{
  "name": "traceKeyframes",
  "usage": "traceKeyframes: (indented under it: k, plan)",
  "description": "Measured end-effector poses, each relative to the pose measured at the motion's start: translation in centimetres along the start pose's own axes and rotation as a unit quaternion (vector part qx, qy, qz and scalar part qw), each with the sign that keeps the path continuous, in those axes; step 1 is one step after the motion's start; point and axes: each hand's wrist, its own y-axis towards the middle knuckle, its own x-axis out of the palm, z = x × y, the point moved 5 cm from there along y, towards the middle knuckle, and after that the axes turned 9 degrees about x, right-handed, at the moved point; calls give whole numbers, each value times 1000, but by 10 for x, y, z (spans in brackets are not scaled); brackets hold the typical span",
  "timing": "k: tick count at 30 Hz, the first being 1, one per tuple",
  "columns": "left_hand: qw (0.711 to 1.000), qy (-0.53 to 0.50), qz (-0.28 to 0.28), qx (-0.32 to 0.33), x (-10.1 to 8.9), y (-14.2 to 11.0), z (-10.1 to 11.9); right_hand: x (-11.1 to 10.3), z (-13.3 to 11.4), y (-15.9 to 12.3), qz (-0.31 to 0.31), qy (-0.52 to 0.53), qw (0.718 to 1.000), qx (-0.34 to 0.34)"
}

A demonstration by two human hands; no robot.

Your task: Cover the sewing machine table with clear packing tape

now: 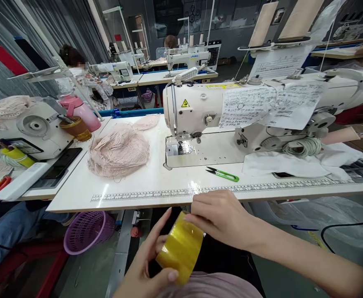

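Note:
My left hand (147, 265) grips a roll of yellow-brown packing tape (181, 247) below the table's front edge, thumb over its lower rim. My right hand (221, 217) rests on the roll's top with its fingers curled and pressed against the tape. Both hands are in front of the white sewing table (131, 188), which has a ruler printed along its front edge. A white sewing machine (200, 111) stands on the table with paper notes taped to its arm. Green thread snips (223, 174) lie in front of the machine.
A pile of pink lace fabric (119, 151) lies left of the machine. A purple basket (86, 231) sits under the table. The neighbouring table at left holds another machine (29, 128), a pink bottle (82, 111) and a phone (58, 167). Other people sit at machines further back.

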Motion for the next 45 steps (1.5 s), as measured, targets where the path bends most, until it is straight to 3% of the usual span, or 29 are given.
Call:
traceKeyframes:
  k: [4, 6, 14, 20, 23, 26, 30, 35, 38, 41, 45]
  plan:
    - [991, 93, 95, 1, -15, -8, 15, 8, 19, 3, -31, 90, 990, 103]
    - [984, 138, 114, -4, -20, -3, 29, 18, 27, 5, -28, 113, 982, 151]
    - [963, 266, 42, -25, -35, 44, 85, 49, 51, 21, 0, 169, 935, 313]
    - [881, 472, 21, 27, -72, 99, 121, 47, 71, 42, 32, 193, 913, 359]
    - [837, 548, -11, -6, -88, 131, 129, 40, 83, 54, 49, 169, 909, 378]
    - [837, 545, -40, -17, -94, 156, 133, 34, 93, 63, 53, 132, 910, 389]
    - [843, 537, -32, 2, -98, 177, 130, 31, 115, 68, 57, 113, 905, 407]
    - [949, 308, -44, 58, -102, 187, 107, 26, 152, 67, 36, 60, 883, 465]
    - [976, 195, -4, 92, -105, 192, 101, 25, 163, 69, 26, 65, 877, 475]
    - [971, 217, 48, 92, -107, 200, 107, 27, 168, 73, 23, 66, 873, 483]
    - [918, 389, 38, 63, -105, 212, 121, 30, 175, 73, 31, 52, 864, 499]
